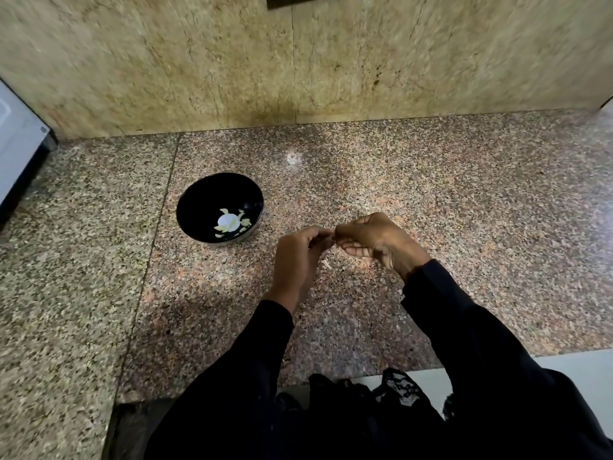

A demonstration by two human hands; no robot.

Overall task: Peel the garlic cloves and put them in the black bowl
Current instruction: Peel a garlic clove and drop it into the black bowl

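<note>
Mid-task, peeling in progress. One black bowl [220, 207] sits on the granite counter [464, 210]. Inside it: pale peeled cloves [229, 222] clustered at the bottom, roughly five or six pieces plus a bright glare spot, so an exact count isn't possible. So several cloves look done and dropped in.

Both hands work just right of the bowl, above the counter, fingertips meeting. Left hand [298, 257] has fingers curled, pinching something small at the tips; right hand [371, 240] likewise curled, pinching at the same spot. The thing between them is almost fully hidden by the fingers; my read is one garlic clove being skinned, but I can't confirm it. One pale scrap [326, 263], likely skin, shows just below the hands, right of the bowl.

Count: one bowl, two hands, one scrap, one presumed clove in hand. No unpeeled cloves visible anywhere on the counter, so this may be the last one; still left is finishing the peel and dropping it into the bowl.
</note>
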